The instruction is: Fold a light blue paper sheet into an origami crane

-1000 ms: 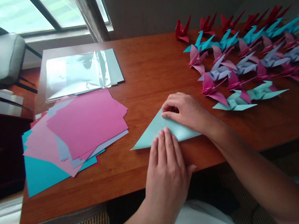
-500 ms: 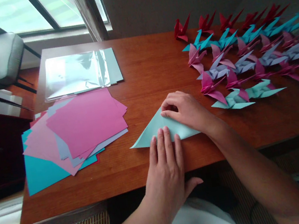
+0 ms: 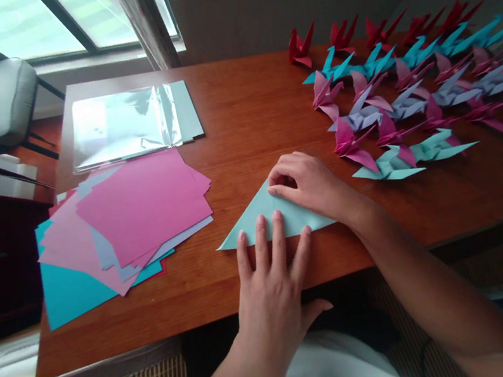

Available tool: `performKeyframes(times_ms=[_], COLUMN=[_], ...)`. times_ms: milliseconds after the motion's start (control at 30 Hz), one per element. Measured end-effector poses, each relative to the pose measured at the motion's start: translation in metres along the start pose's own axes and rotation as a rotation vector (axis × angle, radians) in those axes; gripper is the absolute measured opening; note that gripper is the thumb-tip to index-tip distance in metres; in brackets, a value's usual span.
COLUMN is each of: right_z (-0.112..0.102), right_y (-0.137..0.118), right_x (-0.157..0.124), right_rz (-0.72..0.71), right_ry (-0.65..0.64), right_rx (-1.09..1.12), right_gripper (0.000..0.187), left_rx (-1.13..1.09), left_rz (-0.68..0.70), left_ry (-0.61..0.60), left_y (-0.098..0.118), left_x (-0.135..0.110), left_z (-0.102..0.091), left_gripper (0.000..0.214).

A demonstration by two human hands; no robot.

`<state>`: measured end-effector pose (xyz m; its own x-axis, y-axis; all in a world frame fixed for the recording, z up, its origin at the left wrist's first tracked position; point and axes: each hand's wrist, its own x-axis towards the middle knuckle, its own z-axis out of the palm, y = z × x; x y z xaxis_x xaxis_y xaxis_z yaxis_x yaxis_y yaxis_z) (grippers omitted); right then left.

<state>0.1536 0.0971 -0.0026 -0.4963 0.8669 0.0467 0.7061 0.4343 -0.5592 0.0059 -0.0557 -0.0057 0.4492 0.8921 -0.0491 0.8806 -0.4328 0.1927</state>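
A mint-green sheet of origami paper (image 3: 256,216), folded into a triangle, lies on the wooden table with its long edge toward me. My left hand (image 3: 270,275) is open, its spread fingertips pressing on that long folded edge. At the far corner, my right hand (image 3: 311,185) pinches the paper between thumb and fingers. The right end of the triangle is partly covered by my right hand and wrist.
Loose coloured sheets (image 3: 144,210) are piled at the left. Behind them lies a clear plastic packet (image 3: 125,124) of pale paper. Rows of folded paper cranes (image 3: 378,112) stand at the right. The table's front edge (image 3: 161,339) runs close to my body.
The fingers of my left hand have spread wider along the near edge of the paper. My right hand keeps its pinch at the far corner.
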Motion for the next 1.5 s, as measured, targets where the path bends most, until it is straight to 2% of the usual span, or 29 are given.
performKeyframes(times_ms=[100,200,300,467,567,733,1067,1200,1300,1367,1500], right_z=[-0.001,-0.001,0.001,0.010,0.019,0.030,0.017,0.014,0.018,0.024,0.038], right_y=[-0.002,-0.007,-0.011,-0.013,-0.015,-0.020,0.004,-0.005,-0.021,-0.028,-0.027], right_x=[-0.004,-0.016,-0.038,-0.079,-0.091,-0.094,-0.126,-0.128,-0.118,-0.109,-0.097], right_rz=[-0.018,-0.026,-0.009,0.004,0.029,0.050,0.126,0.165,0.079,-0.018,0.033], right_ry=[0.011,0.095,0.216,0.305,0.315,0.330,0.420,0.488,0.548,0.467,0.335], right_rx=[-0.008,-0.006,-0.047,-0.098,-0.163,-0.275,-0.347,-0.364,-0.257,-0.164,-0.125], right_gripper=[0.005,0.005,0.011,0.020,0.028,0.044,0.055,0.051,0.044,0.039,0.031], left_rx=[-0.001,0.005,0.013,0.014,0.032,0.042,0.039,0.028,0.017,0.012,0.007], left_rz=[-0.009,-0.011,-0.006,-0.013,-0.020,-0.015,-0.023,-0.023,-0.011,0.001,-0.007], left_ry=[-0.017,-0.025,-0.018,-0.001,0.002,0.017,-0.003,0.000,0.014,0.016,0.001], left_y=[0.000,0.001,0.001,0.001,0.001,0.001,0.002,0.002,0.002,0.003,0.004], left_x=[0.001,0.002,0.002,0.000,0.000,0.000,0.001,0.000,0.000,0.000,0.001], left_z=[-0.002,-0.002,-0.001,0.000,0.002,0.004,0.002,0.002,0.002,0.001,0.000], left_gripper=[0.113,0.114,0.115,0.102,0.102,0.096,0.099,0.102,0.101,0.100,0.098])
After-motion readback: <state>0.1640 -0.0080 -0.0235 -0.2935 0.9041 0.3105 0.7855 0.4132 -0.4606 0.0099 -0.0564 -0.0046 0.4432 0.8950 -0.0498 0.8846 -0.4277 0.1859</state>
